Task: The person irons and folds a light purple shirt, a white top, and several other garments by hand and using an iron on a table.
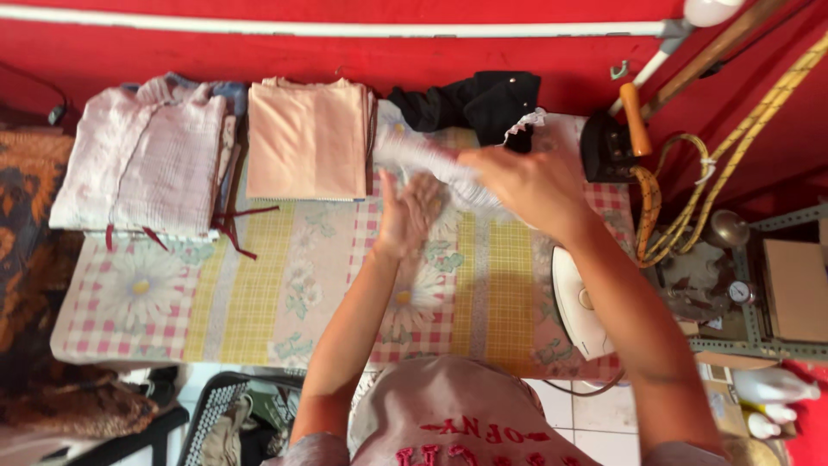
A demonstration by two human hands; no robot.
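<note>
Cloth was what both hands were busy with: a small white garment [431,164], blurred with motion, hung above the far side of the ironing table [259,302], which wore a checked, flowered cover. The right hand [526,185] was closed over the garment's upper edge, fingers curled down on it. The left hand [410,211] stood upright just beside it, palm flat and fingers spread against the fabric, though how firmly it gripped I could not tell through the blur.

By the look of it the piece was thin, soft and light, and would sag wherever it was left unsupported. Taking it at an edge or a seam with both hands seemed the surest hold, since a one-handed grasp in the middle would likely bunch it.

Further back lay a folded peach garment [308,138] and, to its left, a pile of pale pink folded clothes [147,155]. A black garment with a white lace edge [479,103] lay crumpled near the red wall. A white iron [576,302] rested at the table's right edge, partly behind the right forearm, and a darker iron with an orange handle [614,142] stood beyond it.
</note>
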